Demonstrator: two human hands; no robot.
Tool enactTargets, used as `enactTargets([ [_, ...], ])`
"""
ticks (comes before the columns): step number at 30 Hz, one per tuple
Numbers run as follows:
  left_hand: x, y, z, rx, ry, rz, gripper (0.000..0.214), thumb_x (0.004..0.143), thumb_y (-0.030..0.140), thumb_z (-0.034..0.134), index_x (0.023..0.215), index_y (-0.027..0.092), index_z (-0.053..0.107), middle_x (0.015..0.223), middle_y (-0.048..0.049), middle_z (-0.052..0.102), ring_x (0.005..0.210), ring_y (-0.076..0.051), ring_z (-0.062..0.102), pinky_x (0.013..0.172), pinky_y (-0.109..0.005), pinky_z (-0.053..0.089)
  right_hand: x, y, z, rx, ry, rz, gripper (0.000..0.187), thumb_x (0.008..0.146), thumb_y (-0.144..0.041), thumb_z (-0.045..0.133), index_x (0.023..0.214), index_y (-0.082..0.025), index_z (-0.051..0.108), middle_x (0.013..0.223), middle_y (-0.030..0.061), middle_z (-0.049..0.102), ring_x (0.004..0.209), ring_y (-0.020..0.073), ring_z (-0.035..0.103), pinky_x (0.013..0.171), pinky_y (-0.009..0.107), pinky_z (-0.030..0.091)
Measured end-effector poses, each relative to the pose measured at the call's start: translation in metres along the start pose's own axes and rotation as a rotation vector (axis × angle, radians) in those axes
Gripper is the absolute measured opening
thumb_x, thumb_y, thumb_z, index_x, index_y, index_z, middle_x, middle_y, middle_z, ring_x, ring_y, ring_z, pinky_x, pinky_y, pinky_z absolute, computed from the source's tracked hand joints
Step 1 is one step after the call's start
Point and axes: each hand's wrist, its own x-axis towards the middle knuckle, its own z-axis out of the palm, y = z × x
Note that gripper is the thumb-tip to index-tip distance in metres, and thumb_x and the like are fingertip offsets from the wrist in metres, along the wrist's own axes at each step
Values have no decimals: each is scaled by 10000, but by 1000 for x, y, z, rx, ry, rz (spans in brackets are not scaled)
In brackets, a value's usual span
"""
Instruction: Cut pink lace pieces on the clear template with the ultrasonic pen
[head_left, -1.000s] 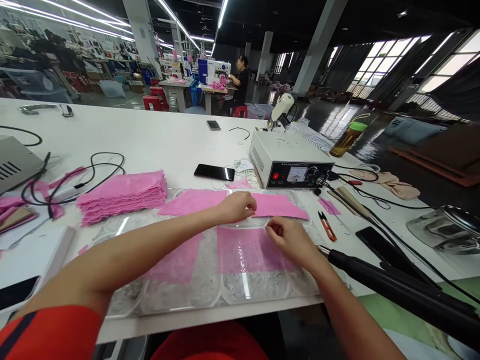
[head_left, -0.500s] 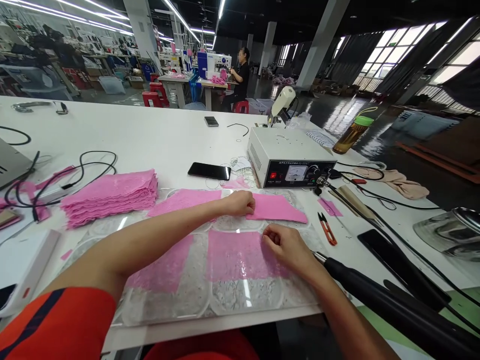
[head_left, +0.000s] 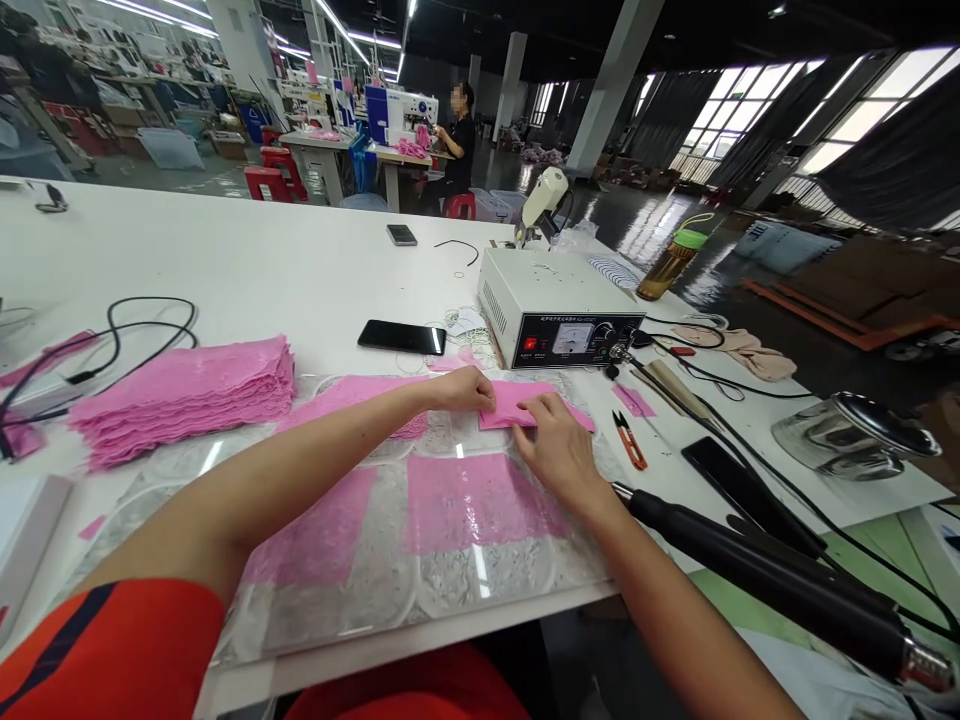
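Observation:
My left hand [head_left: 474, 388] is closed at the left edge of a pink fabric piece [head_left: 511, 392] with straight edges; its thumb and fingertips pinch there. My right hand [head_left: 561, 448] reaches onto the same fabric from the near side, its curled thumb and fingers gripping the front edge. Nearer to me, a thin pink sheet [head_left: 480, 505] shows on the clear plastic mat [head_left: 487, 590], partly under my right hand's shadow. Left of the hands, pink fabric [head_left: 352, 393] lies partly hidden by my left forearm. A thick pink fabric stack [head_left: 187, 400] stands further left.
Behind the hands sit a control box [head_left: 562, 310] with a dial and a black phone [head_left: 401, 337]. Orange thread snips [head_left: 628, 440] lie to the right. A black handheld tool [head_left: 750, 570] with a cable stands close to my right forearm. A glass jar [head_left: 832, 440] is beyond.
My right hand has moved up and away from me onto the pink fabric piece and now grips its front edge. My left hand stays at the fabric's left edge. The view has shifted right.

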Motion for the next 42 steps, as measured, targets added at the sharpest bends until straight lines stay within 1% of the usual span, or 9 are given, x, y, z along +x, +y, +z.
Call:
enactTargets([
  [7,2,3,-6,15,23,15,345,949,359,596,1220,146,577,1211,-87,600,1038,-225,622,871,-420,549,17,8,15,2,35,-52,183,840,-168,509,834,-188,691,959,100,652,908,225,567,777,340,426],
  [13,-7,17,-8,143,110,25,317,944,351,603,1179,138,591,1165,-80,616,1002,-210,628,854,-401,548,17,12,19,53,76,-65,212,855,-206,472,817,-183,679,860,94,680,830,219,574,753,344,408],
  [18,-15,41,11,335,296,72,503,731,326,787,1152,132,590,1189,-112,602,1147,-300,544,932,-407,460,18,14,19,87,83,-69,241,873,-236,453,867,-193,690,851,76,711,814,211,601,740,332,401],
  [21,-14,50,19,417,375,80,230,860,215,597,1069,127,636,1123,-122,630,1093,-282,577,909,-391,448,18,15,17,97,84,-80,260,898,-266,441,903,-194,691,871,69,725,810,202,612,741,324,406],
  [24,-16,55,16,454,410,86,228,882,114,464,948,129,682,1014,-106,666,955,-238,628,833,-341,463,17,17,15,90,93,-82,257,899,-259,445,920,-181,689,899,84,723,848,212,612,759,331,406],
  [27,-30,56,7,469,401,125,221,854,111,491,877,145,708,951,-80,683,891,-219,637,781,-309,465,13,19,13,68,96,-82,230,864,-210,474,934,-167,689,919,106,708,880,237,595,765,353,397],
  [31,-67,53,6,475,326,202,226,833,95,516,840,161,732,915,-57,696,827,-187,638,751,-282,463,-6,21,5,54,68,-130,200,840,-156,497,888,-173,690,889,101,687,873,240,573,772,361,395],
  [37,-125,44,42,495,174,317,225,860,65,549,835,182,740,884,-45,689,794,-155,626,792,-275,447,-57,19,-6,7,106,-512,204,845,-67,492,878,-175,662,852,74,661,828,213,541,749,336,431],
  [42,-144,36,66,531,130,353,227,865,51,550,889,194,725,863,-50,662,803,-171,596,819,-301,412,-80,22,-10,19,107,-569,248,822,-4,479,918,-168,639,859,63,660,819,200,542,751,329,459],
])
